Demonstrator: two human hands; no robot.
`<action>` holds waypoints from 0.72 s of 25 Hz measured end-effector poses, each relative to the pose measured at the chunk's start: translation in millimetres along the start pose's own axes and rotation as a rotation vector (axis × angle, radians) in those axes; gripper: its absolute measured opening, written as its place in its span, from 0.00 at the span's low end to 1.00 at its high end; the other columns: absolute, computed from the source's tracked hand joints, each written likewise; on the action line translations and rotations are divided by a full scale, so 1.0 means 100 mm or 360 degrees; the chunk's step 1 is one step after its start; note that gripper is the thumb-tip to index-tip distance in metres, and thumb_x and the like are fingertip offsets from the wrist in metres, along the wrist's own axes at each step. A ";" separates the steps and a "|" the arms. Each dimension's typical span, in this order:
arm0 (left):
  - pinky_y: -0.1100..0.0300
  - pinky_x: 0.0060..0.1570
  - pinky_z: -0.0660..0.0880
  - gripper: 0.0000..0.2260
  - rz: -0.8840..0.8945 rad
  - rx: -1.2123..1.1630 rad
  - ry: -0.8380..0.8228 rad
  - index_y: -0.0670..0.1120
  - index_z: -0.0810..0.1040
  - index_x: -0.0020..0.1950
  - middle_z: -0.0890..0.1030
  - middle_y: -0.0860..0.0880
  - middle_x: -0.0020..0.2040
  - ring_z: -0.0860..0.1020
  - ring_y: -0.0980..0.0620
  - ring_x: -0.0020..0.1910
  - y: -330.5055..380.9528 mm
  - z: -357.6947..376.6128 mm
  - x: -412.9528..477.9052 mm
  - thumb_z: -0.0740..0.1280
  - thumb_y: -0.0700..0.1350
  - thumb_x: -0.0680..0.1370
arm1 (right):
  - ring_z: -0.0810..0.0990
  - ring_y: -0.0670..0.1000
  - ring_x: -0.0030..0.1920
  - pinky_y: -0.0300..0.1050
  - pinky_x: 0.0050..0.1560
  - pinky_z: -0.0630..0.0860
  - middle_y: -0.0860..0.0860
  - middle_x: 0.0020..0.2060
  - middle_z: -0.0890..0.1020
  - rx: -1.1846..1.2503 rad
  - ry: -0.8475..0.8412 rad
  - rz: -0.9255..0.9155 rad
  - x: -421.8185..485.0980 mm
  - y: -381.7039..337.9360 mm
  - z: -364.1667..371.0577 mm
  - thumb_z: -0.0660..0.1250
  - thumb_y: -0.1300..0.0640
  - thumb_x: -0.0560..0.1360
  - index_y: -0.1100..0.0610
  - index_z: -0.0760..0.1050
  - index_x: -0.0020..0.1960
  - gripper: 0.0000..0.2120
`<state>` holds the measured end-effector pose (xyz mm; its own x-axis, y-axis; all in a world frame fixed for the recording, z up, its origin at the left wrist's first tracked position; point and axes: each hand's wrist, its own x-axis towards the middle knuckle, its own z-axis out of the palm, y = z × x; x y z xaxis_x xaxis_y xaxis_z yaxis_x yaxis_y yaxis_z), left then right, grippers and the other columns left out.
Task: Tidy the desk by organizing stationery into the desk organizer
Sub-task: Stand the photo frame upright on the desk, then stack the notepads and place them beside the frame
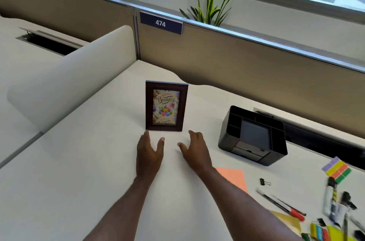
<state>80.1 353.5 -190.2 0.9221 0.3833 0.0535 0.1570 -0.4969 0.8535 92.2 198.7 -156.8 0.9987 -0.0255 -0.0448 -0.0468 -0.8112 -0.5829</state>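
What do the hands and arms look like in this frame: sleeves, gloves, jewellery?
Both arms are bare as far as the frame shows, with no sleeve in view. The left hand and right hand wear no gloves, and no rings, watch or wristband show. Fingernails are short and unpainted where visible. No markings or tags on either forearm.
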 end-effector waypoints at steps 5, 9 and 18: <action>0.54 0.71 0.62 0.30 0.0205 0.0253 -0.0296 0.45 0.60 0.77 0.63 0.46 0.76 0.61 0.48 0.75 0.18 0.11 -0.51 0.60 0.57 0.79 | 0.62 0.54 0.73 0.46 0.72 0.61 0.55 0.73 0.66 -0.0158 0.0050 -0.0149 -0.45 0.20 -0.20 0.59 0.45 0.80 0.58 0.61 0.74 0.28; 0.54 0.72 0.60 0.27 0.0402 0.0431 -0.0474 0.45 0.62 0.76 0.63 0.47 0.76 0.60 0.49 0.76 0.38 0.20 -0.86 0.59 0.56 0.80 | 0.68 0.58 0.68 0.50 0.70 0.65 0.59 0.66 0.73 -0.0251 0.0118 -0.0279 -0.78 0.46 -0.43 0.58 0.49 0.80 0.62 0.67 0.70 0.24; 0.53 0.68 0.65 0.28 0.0788 0.0594 -0.0705 0.41 0.70 0.71 0.72 0.43 0.70 0.68 0.45 0.71 0.87 0.63 -1.69 0.60 0.58 0.78 | 0.71 0.57 0.63 0.50 0.64 0.68 0.58 0.61 0.75 -0.0222 0.0214 -0.0135 -1.51 1.30 -1.04 0.59 0.51 0.80 0.62 0.69 0.68 0.21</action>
<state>-39.5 196.4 -158.1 0.9594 -0.2622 0.1044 -0.2755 -0.7901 0.5476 -62.2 36.5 -141.7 0.9932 -0.0238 0.1137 0.0315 -0.8867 -0.4613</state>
